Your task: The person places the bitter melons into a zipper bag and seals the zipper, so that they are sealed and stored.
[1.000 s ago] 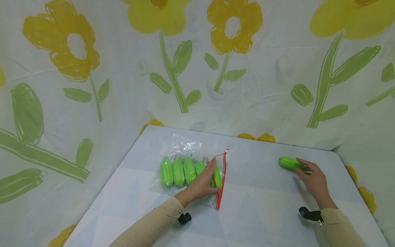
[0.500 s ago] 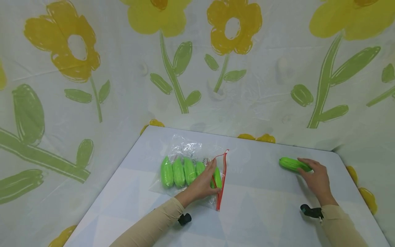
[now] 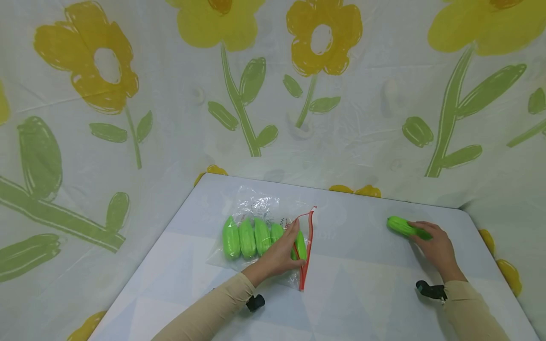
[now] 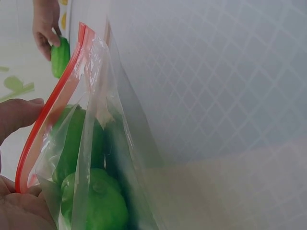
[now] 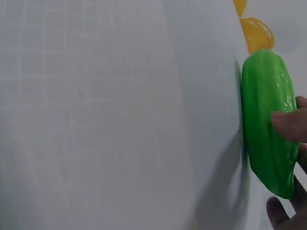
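Note:
A clear zip bag (image 3: 256, 204) with a red zip (image 3: 310, 237) lies on the table, several ridged green cucumbers (image 3: 246, 239) side by side inside. My left hand (image 3: 277, 253) holds the bag at its mouth, and the red edges stand apart there. In the left wrist view a fingertip (image 4: 34, 102) meets the red zip, with two cucumbers (image 4: 98, 201) showing through the film. At the right, my right hand (image 3: 437, 246) grips one loose cucumber (image 3: 398, 225) by its near end. The right wrist view shows the thumb (image 5: 290, 125) across that cucumber's side, the other fingers partly behind it.
The white table (image 3: 350, 284) has a pale pattern of triangles. A flower-printed sheet (image 3: 362, 118) rises behind its far edge and along the sides. Black wrist-camera mounts (image 3: 428, 290) hang below both sleeves, close over the tabletop.
My right hand has shifted slightly along the loose cucumber, its fingers now closer round it, and the cucumber has turned a little. The left hand and the bag stay where they were.

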A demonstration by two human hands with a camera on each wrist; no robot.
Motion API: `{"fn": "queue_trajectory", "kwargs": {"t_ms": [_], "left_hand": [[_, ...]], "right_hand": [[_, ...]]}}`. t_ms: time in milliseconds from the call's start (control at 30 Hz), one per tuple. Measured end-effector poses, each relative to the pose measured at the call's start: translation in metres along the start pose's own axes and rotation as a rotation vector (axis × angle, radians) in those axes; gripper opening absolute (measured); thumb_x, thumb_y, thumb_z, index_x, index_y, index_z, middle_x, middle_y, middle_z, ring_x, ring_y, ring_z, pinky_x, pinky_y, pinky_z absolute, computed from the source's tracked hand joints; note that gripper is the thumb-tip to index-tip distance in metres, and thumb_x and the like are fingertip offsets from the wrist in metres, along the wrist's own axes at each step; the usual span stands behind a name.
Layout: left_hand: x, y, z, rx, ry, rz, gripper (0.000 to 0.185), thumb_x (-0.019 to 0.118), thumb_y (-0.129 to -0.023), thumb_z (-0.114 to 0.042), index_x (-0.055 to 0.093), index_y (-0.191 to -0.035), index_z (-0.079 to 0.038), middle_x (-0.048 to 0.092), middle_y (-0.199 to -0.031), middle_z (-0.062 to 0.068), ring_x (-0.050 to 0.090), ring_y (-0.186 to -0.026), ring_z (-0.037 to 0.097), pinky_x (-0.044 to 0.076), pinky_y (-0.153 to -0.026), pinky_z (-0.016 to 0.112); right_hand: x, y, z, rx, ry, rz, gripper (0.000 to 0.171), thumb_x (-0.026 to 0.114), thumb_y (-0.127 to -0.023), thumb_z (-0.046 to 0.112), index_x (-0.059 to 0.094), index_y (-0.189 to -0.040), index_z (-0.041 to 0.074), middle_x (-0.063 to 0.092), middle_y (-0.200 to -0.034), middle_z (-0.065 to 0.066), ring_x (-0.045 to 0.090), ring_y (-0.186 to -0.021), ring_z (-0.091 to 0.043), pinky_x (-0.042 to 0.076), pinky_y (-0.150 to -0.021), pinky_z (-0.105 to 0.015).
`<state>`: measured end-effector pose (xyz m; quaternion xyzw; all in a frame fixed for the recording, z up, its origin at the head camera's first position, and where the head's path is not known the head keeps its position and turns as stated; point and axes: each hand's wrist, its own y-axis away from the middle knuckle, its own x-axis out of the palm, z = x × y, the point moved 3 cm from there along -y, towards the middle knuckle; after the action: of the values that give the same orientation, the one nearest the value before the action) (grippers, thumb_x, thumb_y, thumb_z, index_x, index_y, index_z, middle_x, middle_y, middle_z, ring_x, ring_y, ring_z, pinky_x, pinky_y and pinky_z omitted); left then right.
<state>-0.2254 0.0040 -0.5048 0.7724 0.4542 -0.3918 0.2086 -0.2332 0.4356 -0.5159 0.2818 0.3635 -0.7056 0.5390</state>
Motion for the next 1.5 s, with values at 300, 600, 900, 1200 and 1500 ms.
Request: {"fn": "queue_trajectory", "kwargs": {"t_ms": [300, 600, 900, 1200, 1500], "left_hand": [[-0.001, 0.001, 0.000, 0.019, -0.009, -0.009, 0.108, 0.075, -0.076, -0.032, -0.002, -0.150, -0.013, 0.005, -0.156, 0.003, 0.011, -0.141, 0.019, 0.026, -0.110, 0.037], [-0.001, 0.002, -0.001, 0.010, 0.002, -0.003, 0.108, 0.075, -0.077, -0.031, -0.001, -0.150, -0.014, 0.006, -0.156, 0.003, 0.011, -0.141, 0.019, 0.027, -0.109, 0.037], [0.000, 0.001, 0.000, 0.005, 0.000, -0.002, 0.108, 0.076, -0.077, -0.030, -0.002, -0.150, -0.015, 0.005, -0.156, 0.003, 0.011, -0.141, 0.019, 0.027, -0.110, 0.037], [0.000, 0.000, 0.000, 0.001, 0.007, 0.000, 0.109, 0.076, -0.076, -0.030, -0.002, -0.150, -0.016, 0.004, -0.156, -0.001, 0.008, -0.141, 0.015, 0.025, -0.110, 0.035], [-0.001, 0.001, 0.000, -0.001, 0.008, 0.009, 0.109, 0.076, -0.076, -0.031, -0.003, -0.150, -0.016, 0.004, -0.156, 0.000, 0.008, -0.141, 0.015, 0.025, -0.110, 0.035]], "right_hand": [[-0.005, 0.003, 0.001, 0.096, 0.002, 0.143, 0.052, 0.059, -0.091, 0.029, 0.046, -0.137, 0.010, 0.033, -0.138, -0.031, 0.029, -0.122, -0.053, 0.029, -0.092, -0.067], [-0.006, 0.005, 0.003, 0.135, 0.065, 0.231, 0.060, 0.061, -0.089, 0.031, 0.039, -0.141, 0.010, 0.033, -0.138, -0.031, 0.036, -0.116, -0.050, 0.039, -0.082, -0.062], [-0.002, 0.009, 0.006, 0.098, 0.085, 0.275, 0.067, 0.063, -0.086, 0.042, 0.040, -0.139, 0.007, 0.041, -0.132, -0.027, 0.044, -0.107, -0.043, 0.045, -0.072, -0.049], [0.002, 0.024, 0.022, 0.059, 0.063, 0.288, 0.068, 0.063, -0.085, 0.046, 0.043, -0.136, 0.005, 0.045, -0.128, -0.025, 0.049, -0.103, -0.040, 0.049, -0.070, -0.046], [0.009, 0.032, 0.030, 0.048, 0.060, 0.297, 0.066, 0.064, -0.084, 0.047, 0.046, -0.134, 0.008, 0.049, -0.124, -0.023, 0.053, -0.101, -0.036, 0.050, -0.069, -0.042]]}}
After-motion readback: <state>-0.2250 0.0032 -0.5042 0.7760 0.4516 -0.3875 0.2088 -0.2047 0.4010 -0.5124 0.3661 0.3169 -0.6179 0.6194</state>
